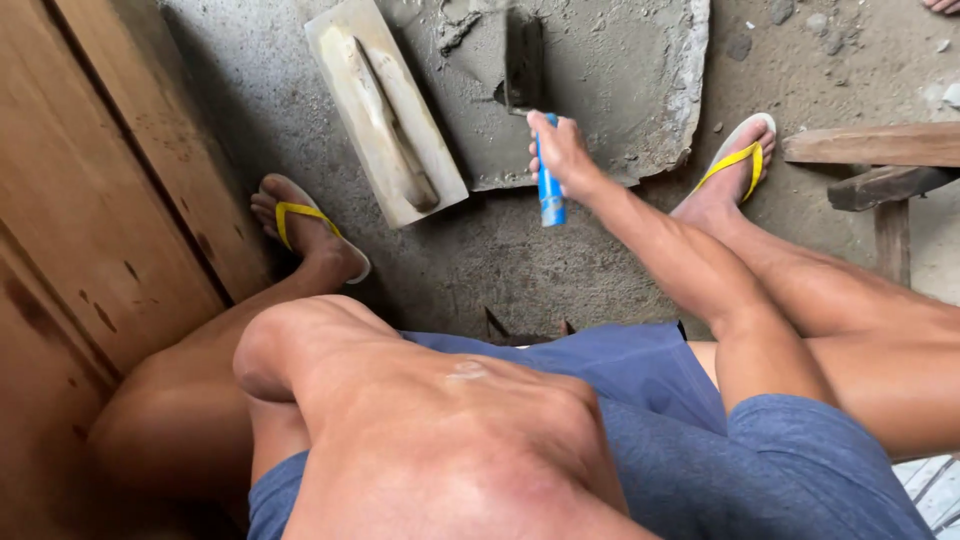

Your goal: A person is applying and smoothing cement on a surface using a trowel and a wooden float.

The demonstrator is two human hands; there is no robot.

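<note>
My right hand (562, 152) is stretched forward and shut on the blue handle (550, 200) of a trowel. The trowel's dark blade (524, 58) rests on a flat pile of wet grey mortar (620, 80) on the ground. A wooden float with a long handle (385, 115) lies at the pile's left edge, a hand's width left of my right hand. My left arm (430, 430) is bent close to the camera across my thigh, and its hand is hidden.
My feet wear flip-flops with yellow straps, the left one (305, 228) near the float and the right one (738, 160) beside the mortar. Brown wooden boards (90, 200) stand along the left. A wooden bench (880, 160) sits at the right on the concrete floor.
</note>
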